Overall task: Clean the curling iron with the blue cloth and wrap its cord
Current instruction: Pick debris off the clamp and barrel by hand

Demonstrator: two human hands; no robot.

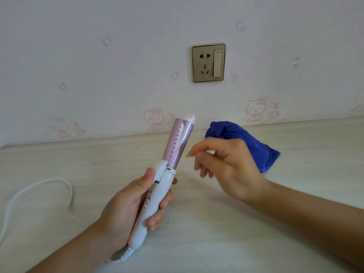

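My left hand (126, 205) grips the white handle of the curling iron (157, 186), which points up and to the right. Its pink barrel and clamp end in a white tip near the wall. Its white cord (35, 188) leaves the handle's base and loops over the table at the left. A crumpled blue cloth (254, 142) lies on the table behind my right hand (226, 166). That hand hovers just right of the barrel with its fingers loosely curled, holding nothing and a little blurred.
The pale table (197, 223) runs up to a wall with cartoon-cat wallpaper. A gold-framed wall socket with a switch (208, 63) sits above the cloth.
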